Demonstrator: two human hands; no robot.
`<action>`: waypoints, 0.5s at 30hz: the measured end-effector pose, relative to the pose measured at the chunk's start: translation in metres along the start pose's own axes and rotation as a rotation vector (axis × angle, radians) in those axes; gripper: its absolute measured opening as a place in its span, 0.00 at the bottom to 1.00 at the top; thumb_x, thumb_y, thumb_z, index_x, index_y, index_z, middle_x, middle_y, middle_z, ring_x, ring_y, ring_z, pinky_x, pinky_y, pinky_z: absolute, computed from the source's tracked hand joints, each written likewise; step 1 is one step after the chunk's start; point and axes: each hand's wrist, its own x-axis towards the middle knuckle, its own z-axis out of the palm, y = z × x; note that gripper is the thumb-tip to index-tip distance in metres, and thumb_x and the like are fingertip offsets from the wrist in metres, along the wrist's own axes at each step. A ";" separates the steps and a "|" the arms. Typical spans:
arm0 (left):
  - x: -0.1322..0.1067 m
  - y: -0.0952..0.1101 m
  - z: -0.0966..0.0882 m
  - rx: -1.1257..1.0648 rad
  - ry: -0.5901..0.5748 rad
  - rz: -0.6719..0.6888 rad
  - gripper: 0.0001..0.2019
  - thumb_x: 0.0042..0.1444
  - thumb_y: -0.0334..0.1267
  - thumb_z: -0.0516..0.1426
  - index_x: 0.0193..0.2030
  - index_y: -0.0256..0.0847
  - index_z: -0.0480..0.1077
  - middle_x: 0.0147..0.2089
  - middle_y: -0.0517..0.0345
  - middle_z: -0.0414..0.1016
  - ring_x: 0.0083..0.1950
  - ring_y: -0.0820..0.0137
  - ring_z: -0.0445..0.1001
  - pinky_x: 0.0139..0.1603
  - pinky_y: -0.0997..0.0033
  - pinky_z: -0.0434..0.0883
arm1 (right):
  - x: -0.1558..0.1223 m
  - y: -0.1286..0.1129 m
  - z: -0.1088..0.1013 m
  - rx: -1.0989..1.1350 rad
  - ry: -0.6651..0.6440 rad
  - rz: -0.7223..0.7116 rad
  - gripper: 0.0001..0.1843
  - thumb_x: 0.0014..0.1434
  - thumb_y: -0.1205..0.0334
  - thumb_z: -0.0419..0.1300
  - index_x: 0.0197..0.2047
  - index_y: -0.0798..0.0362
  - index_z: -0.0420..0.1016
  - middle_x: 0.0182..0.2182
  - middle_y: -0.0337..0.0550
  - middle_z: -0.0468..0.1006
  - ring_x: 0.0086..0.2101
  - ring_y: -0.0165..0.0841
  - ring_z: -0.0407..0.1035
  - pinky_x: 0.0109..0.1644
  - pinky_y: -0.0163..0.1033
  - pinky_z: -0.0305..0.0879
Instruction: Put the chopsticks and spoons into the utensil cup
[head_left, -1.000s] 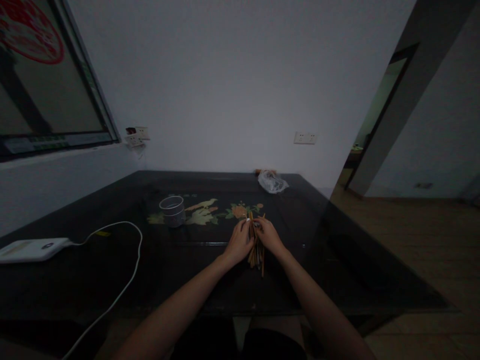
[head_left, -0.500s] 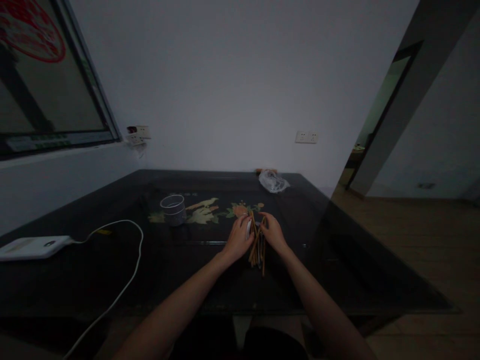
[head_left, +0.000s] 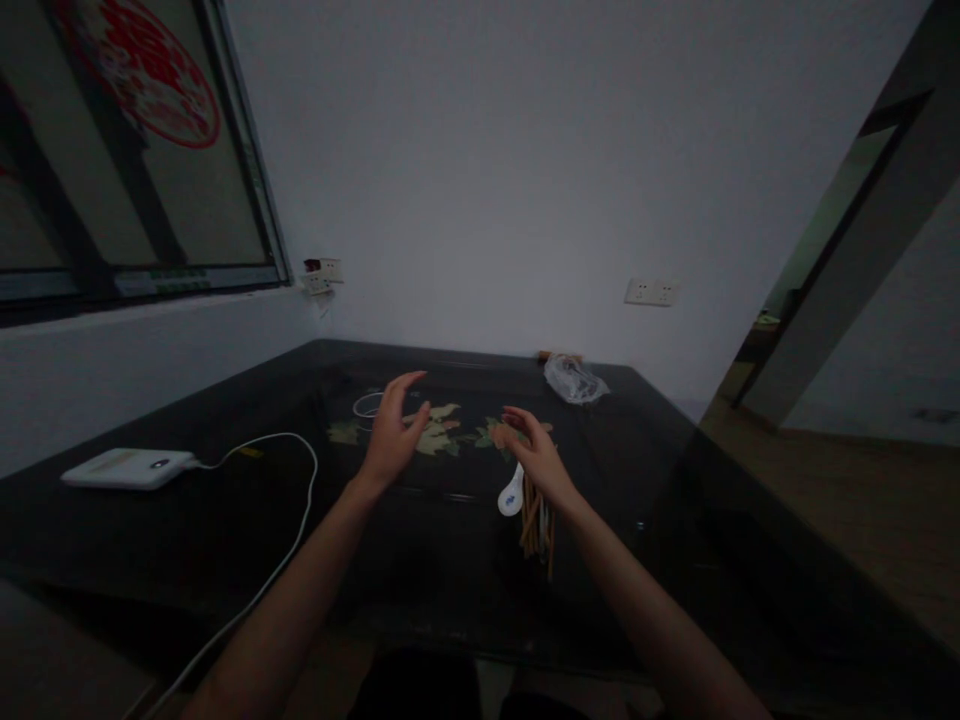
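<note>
My left hand (head_left: 394, 432) is raised over the table, thumb and fingers apart, with nothing in it. Behind it stands a clear round container (head_left: 365, 405), mostly covered by the hand. My right hand (head_left: 532, 445) hovers over the top end of a bundle of wooden chopsticks (head_left: 531, 525), its fingers bent and parted, holding nothing. A white spoon (head_left: 511, 497) with a blue mark lies against the left side of the chopsticks. Something pale and thin lies among them, too dim to name. The upper ends of the bundle are hidden behind my right hand.
The dark table (head_left: 450, 560) bears a printed flower pattern. A crumpled clear plastic bag (head_left: 574, 380) lies at the back by the wall. At the left, a white power bank-like device (head_left: 127, 468) has a white cable (head_left: 306, 510) running off the front edge.
Both hands have come off the chopsticks. My left hand has moved left toward the clear container, and the white spoon now shows beside the bundle. The view has turned slightly left.
</note>
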 end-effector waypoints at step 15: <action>-0.039 -0.182 -0.015 -0.684 0.425 -0.809 0.10 0.51 0.38 0.54 0.41 0.41 0.69 0.51 0.54 0.71 0.53 0.67 0.68 0.47 0.70 0.66 | 0.050 0.047 0.209 0.291 -0.035 0.492 0.35 0.45 0.69 0.59 0.59 0.48 0.59 0.53 0.46 0.69 0.51 0.37 0.66 0.53 0.42 0.63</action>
